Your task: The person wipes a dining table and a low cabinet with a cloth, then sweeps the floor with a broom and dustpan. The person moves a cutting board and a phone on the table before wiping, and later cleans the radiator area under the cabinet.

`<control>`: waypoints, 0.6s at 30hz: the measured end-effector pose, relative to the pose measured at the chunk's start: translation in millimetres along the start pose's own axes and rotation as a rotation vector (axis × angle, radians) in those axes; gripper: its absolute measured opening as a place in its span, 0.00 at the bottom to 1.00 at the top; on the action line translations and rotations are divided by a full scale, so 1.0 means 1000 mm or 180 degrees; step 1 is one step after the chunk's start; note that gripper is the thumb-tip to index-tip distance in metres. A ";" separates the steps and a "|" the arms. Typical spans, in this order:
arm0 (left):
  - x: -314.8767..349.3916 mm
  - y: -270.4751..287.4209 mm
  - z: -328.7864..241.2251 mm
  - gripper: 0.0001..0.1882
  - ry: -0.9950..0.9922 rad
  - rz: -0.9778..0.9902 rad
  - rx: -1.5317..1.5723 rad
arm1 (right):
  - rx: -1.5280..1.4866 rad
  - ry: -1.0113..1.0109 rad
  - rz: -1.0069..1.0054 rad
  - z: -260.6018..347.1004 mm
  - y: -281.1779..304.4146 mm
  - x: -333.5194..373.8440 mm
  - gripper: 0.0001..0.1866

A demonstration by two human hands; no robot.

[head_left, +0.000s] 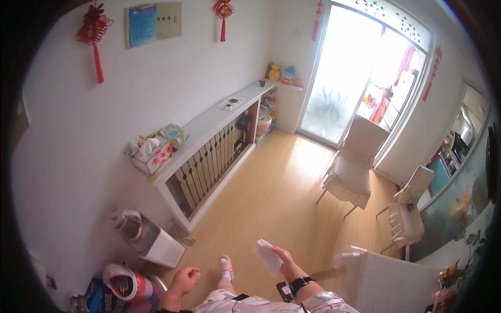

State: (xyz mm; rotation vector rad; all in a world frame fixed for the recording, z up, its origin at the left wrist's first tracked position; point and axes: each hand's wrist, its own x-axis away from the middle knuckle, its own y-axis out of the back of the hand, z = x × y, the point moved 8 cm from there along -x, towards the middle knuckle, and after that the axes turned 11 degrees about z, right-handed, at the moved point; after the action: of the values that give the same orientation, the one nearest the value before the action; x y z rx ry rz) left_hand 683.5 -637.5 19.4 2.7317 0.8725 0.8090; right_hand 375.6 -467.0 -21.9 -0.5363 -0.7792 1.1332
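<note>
My right hand (285, 259) is closed on a white tissue (268, 257), thin and folded, which hangs to the left of the fingers above the wooden floor. A black strap (301, 283) with a small dark device circles that wrist. Lower left of it, my left hand (185, 281) is held with its fingers curled in, and nothing shows in them. The nearest things to the left hand are a white bin (166, 249) and a red-and-white round container (136, 287). One of my feet, in a light slipper (225, 265), shows between the hands.
A low white ledge (201, 125) with a metal grille runs along the left wall, bearing a tissue box (151, 152) and a green pack (175, 134). A jug (133, 229) stands by the bin. Two covered chairs (355, 167) stand right, near a glass door (339, 78). A white-covered table (391, 276) is lower right.
</note>
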 end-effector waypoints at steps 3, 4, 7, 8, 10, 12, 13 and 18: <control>-0.089 0.025 -0.012 0.13 0.0093 0.0041 -0.0036 | -0.0163 -0.0032 -0.0744 0.035 0.063 -0.036 0.27; -0.124 0.035 -0.021 0.13 0.0172 0.0082 0.0035 | -0.0275 0.0188 -0.0689 0.051 0.079 -0.042 0.24; -0.237 0.051 -0.086 0.15 0.0032 0.0362 -0.0493 | -0.0715 0.0275 -0.1465 0.094 0.147 -0.044 0.21; -0.267 0.054 -0.123 0.15 -0.0367 0.0304 -0.0788 | -0.0928 0.0265 -0.1810 0.107 0.168 -0.041 0.20; -0.325 0.046 -0.193 0.16 -0.0644 0.0488 -0.1168 | -0.0890 0.0529 -0.1907 0.139 0.194 -0.041 0.20; -0.373 0.030 -0.258 0.16 -0.0952 0.0831 -0.1136 | -0.0979 0.0790 -0.2094 0.161 0.222 -0.047 0.19; -0.395 0.022 -0.286 0.16 -0.1179 0.0948 -0.1022 | -0.1069 0.0923 -0.2103 0.172 0.237 -0.056 0.19; -0.521 0.015 -0.341 0.17 -0.0906 0.1247 -0.1069 | -0.1241 0.0960 -0.2538 0.236 0.322 -0.149 0.18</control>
State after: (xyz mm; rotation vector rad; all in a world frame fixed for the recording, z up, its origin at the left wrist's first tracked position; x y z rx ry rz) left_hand 149.9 -953.4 77.8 2.6459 0.1292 0.5391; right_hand -30.3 -496.3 -148.7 -0.6198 -0.8389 0.1559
